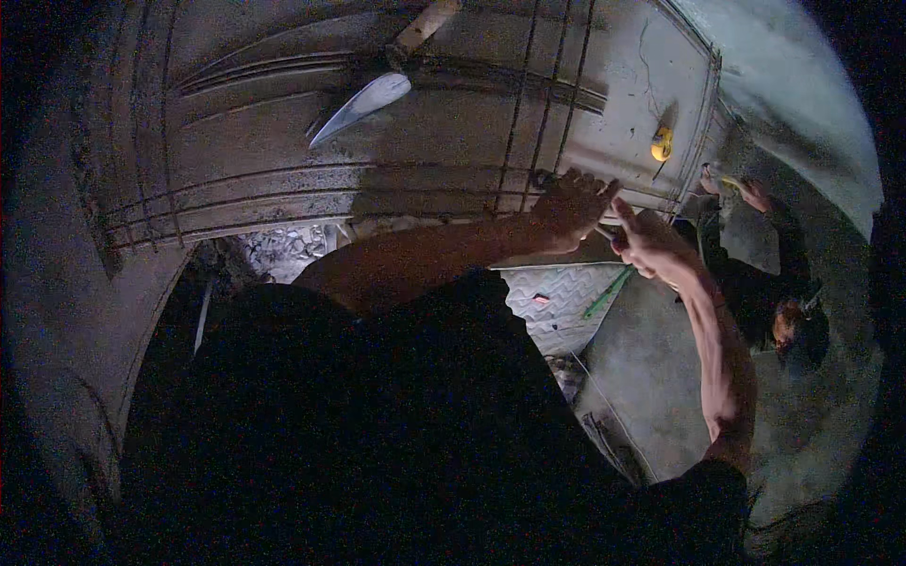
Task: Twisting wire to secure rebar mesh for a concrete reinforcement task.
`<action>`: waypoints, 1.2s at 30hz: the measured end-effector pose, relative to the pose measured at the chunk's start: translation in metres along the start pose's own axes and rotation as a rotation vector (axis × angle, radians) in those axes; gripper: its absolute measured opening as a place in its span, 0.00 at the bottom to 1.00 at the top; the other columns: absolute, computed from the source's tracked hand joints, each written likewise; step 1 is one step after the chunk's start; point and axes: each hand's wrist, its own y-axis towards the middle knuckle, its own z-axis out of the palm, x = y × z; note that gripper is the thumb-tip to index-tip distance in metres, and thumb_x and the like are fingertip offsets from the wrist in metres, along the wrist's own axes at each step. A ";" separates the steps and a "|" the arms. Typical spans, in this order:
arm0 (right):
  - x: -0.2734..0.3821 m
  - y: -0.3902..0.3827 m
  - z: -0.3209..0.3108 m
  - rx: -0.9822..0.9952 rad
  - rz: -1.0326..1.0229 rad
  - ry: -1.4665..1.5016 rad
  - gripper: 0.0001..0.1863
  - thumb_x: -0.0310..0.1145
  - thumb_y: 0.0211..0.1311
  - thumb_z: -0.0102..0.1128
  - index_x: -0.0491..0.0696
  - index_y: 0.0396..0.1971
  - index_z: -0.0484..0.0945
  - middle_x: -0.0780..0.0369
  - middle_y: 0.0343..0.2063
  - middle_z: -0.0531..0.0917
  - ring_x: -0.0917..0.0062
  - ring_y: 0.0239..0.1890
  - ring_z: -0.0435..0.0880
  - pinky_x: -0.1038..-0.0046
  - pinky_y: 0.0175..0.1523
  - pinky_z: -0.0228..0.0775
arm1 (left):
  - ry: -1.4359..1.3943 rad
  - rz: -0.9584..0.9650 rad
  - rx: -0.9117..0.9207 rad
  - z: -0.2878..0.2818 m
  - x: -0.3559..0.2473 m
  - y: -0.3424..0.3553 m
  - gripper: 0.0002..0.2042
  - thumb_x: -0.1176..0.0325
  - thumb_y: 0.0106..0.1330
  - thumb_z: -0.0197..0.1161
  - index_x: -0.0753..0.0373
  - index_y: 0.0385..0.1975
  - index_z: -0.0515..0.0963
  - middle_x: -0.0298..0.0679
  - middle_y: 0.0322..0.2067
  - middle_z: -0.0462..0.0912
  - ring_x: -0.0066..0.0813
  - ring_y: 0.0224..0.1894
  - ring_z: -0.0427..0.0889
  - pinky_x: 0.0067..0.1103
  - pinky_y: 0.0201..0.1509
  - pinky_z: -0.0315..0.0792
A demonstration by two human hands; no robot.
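Note:
My left hand [569, 215] reaches across to thin dark metal rods [534, 141] that cross each other on a flat board-like surface [444, 132]. Its fingers are curled at the rods near the surface's front edge; what they grip is hidden. Close beside it, my right hand [653, 247] is closed around a slim hand tool [618, 243], with a reddish handle end and a short thin shaft pointing toward the left hand. The two hands nearly touch. Dim light hides the tool's exact kind.
Beyond my hands lie a yellow tape measure [662, 144], a pale tapered object [363, 108] and a round wooden piece [425, 30]. At right, another person [788, 255] holds something yellowish. Below the edge are a quilted pale sheet [566, 302], a green strip [609, 292] and rubble [288, 250].

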 end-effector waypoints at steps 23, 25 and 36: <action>-0.036 0.009 0.028 0.476 0.789 1.152 0.28 0.54 0.68 0.30 0.47 0.22 0.71 0.67 0.08 0.67 0.87 0.06 0.58 0.77 0.10 0.49 | 0.074 0.042 -0.134 0.022 0.013 -0.011 0.30 0.73 0.47 0.63 0.78 0.51 0.62 0.53 0.34 0.76 0.45 0.38 0.76 0.37 0.45 0.70; -0.043 0.009 0.040 0.302 0.560 0.908 0.26 0.52 0.68 0.32 0.46 0.25 0.71 0.65 0.10 0.69 0.84 0.08 0.61 0.76 0.11 0.52 | 0.147 0.151 -0.114 0.018 0.007 -0.015 0.32 0.72 0.49 0.62 0.79 0.53 0.59 0.50 0.32 0.77 0.43 0.38 0.76 0.36 0.42 0.71; 0.006 -0.004 0.036 -0.620 -0.305 -0.644 0.14 0.39 0.62 0.49 0.43 0.33 0.75 0.52 0.30 0.77 0.63 0.27 0.77 0.65 0.31 0.70 | -0.045 -0.038 0.006 0.009 0.021 0.001 0.37 0.72 0.49 0.63 0.85 0.54 0.52 0.58 0.31 0.76 0.50 0.36 0.77 0.35 0.39 0.72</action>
